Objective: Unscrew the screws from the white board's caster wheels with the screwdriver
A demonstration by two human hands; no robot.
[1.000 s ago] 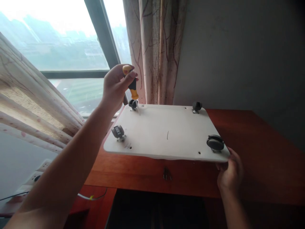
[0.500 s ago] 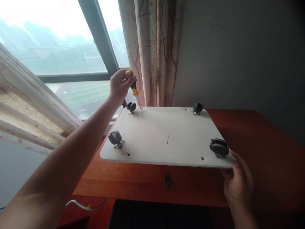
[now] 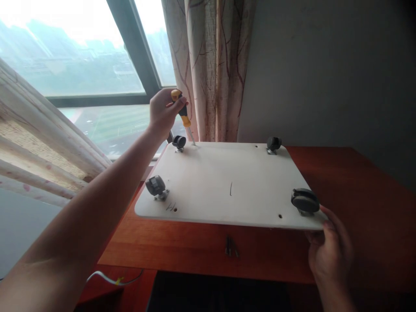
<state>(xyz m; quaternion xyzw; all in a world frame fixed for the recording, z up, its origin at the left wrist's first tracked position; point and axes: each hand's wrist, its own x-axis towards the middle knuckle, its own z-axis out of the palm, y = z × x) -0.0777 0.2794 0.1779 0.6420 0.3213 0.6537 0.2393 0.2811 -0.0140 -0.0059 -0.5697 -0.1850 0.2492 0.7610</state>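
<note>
In the head view, the left hand (image 3: 162, 113) is closed around the yellow-and-black handle of a screwdriver (image 3: 183, 115), thumb along the side facing the camera. The shaft slants down from that hand to the far edge of the white board (image 3: 208, 182), its tip meeting a small metallic bit too tiny to make out.

The board lies between the two hands, over the desk (image 3: 162, 242). The right hand (image 3: 331, 255) grips its near corner, thumb at the edge and the other fingers partly hidden beneath. What the board rests on underneath cannot be told.

Four dark casters stand up from the board: one (image 3: 178, 142) just below the left hand, beside the screwdriver's tip; one (image 3: 156, 186) nearer the camera, beside the left forearm; one (image 3: 305, 200) just beyond the right hand's fingers; and one (image 3: 274, 144) farther out beyond the right hand. A hole (image 3: 280, 216) shows left of the right hand.

Some small metal pieces (image 3: 230, 248) lie on the desk, left of the right hand. A pale cable (image 3: 105, 276) runs below the left forearm. Beyond the left hand hang a curtain (image 3: 208, 69) and a window (image 3: 97, 69).
</note>
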